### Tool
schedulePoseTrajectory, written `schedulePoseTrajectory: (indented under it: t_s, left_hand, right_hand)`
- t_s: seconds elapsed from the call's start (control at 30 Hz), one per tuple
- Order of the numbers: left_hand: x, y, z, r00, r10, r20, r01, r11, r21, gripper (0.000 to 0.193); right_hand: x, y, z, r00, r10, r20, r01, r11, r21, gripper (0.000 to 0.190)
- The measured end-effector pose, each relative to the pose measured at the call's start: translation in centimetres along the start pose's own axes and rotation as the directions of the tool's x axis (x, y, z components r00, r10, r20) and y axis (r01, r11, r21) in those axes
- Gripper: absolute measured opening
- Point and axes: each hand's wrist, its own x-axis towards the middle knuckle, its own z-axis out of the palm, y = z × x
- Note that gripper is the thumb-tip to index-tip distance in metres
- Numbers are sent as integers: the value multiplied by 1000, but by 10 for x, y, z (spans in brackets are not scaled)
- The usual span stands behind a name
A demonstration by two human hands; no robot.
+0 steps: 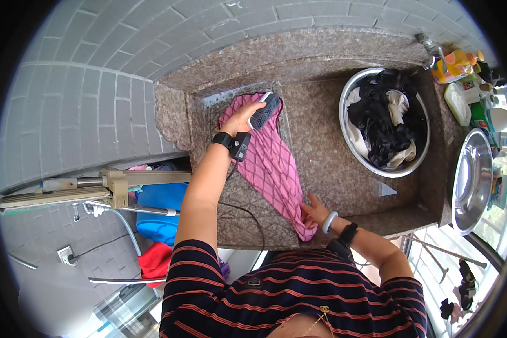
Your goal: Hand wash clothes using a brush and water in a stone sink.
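Note:
A scrub brush [264, 111] with dark bristles and a white back is in my left hand [241, 120]. Its bristles face up and to the right, away from the cloth. Beneath that hand, a pink cloth [270, 162] with a dark diamond pattern lies across the ridged washboard part of a brown stone sink [312, 126]. My right hand [314, 212] has hold of the cloth's narrow near end by the front edge, some fingers hidden in its folds and one finger stretched out.
A metal basin [343, 122] of black and white laundry [378, 122] stands in the sink's right part. Above it a tap [433, 50] juts from the wall. Bottles [456, 66] and an empty metal basin [472, 181] line the right ledge. At left is a blue tub [158, 211].

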Motion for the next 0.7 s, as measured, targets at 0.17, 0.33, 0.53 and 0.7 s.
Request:
schedulePoseTrajectory:
  t_s: [0.17, 0.33, 0.53, 0.7]
  left_hand:
    - [-3, -29, 24, 983, 68, -170, 1, 927, 376, 34]
    - [-44, -1, 15, 972, 213, -104, -226, 964, -137, 29]
    - [-157, 76, 1, 868, 480, -128, -496, 823, -277, 28]
    - [-214, 18, -34, 760, 507, -407, -459, 861, 216, 46]
  right_hand:
    - [7, -7, -4, 983, 59, 173, -30, 986, -166, 23]
    - [-52, -49, 0, 896, -445, 13, 440, 882, -171, 16]
    - [-113, -99, 0, 608, -787, 108, 665, 430, -611, 20]
    - [-89, -105, 9, 273, -849, 453, 702, -147, -697, 27]
